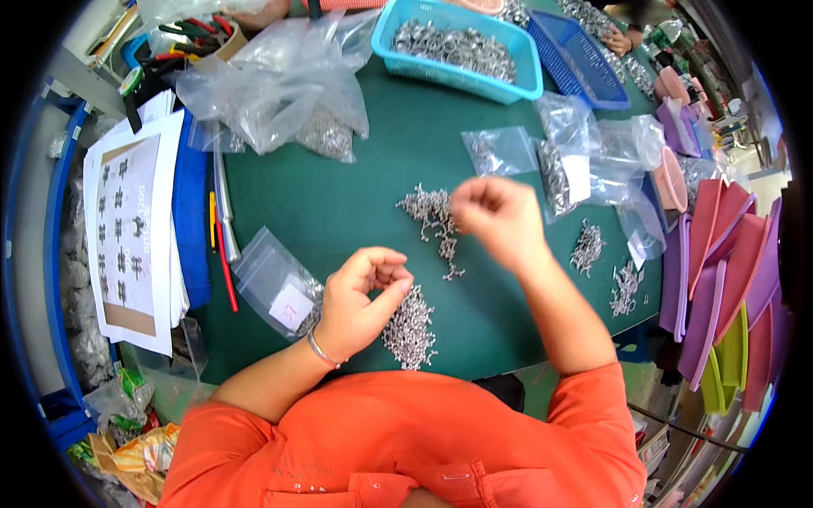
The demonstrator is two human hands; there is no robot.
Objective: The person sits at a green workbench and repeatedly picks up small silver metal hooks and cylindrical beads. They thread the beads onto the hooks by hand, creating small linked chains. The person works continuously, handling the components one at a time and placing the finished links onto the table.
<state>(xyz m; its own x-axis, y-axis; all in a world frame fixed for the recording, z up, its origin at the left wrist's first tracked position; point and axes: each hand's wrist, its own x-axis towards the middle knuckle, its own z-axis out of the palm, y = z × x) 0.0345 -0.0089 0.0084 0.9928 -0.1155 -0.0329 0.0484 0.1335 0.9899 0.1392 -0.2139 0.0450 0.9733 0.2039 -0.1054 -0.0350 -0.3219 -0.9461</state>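
My right hand (pixel 501 217) is closed, its fingertips pinched together at the right side of a loose pile of small silver metal parts (pixel 426 206). Whatever sits between those fingertips is too small to make out. My left hand (pixel 360 296), with a bangle on its wrist, is curled with thumb and fingers drawn in; what it holds, if anything, is hidden. Just beside it lies a denser heap of small silver metal parts (pixel 410 332). A clear zip bag (pixel 269 275) with a white label rests against the left hand's other side, more metal pieces showing near its lower end.
Two small metal-part piles (pixel 588 246) (pixel 627 288) lie at right. Beyond them are clear bags (pixel 569 127), a light-blue basket (pixel 457 83) of metal rings and a dark-blue basket (pixel 584 93). Printed sheets (pixel 140 229), a red pen (pixel 227 267) and plastic bags (pixel 279 85) occupy the left.
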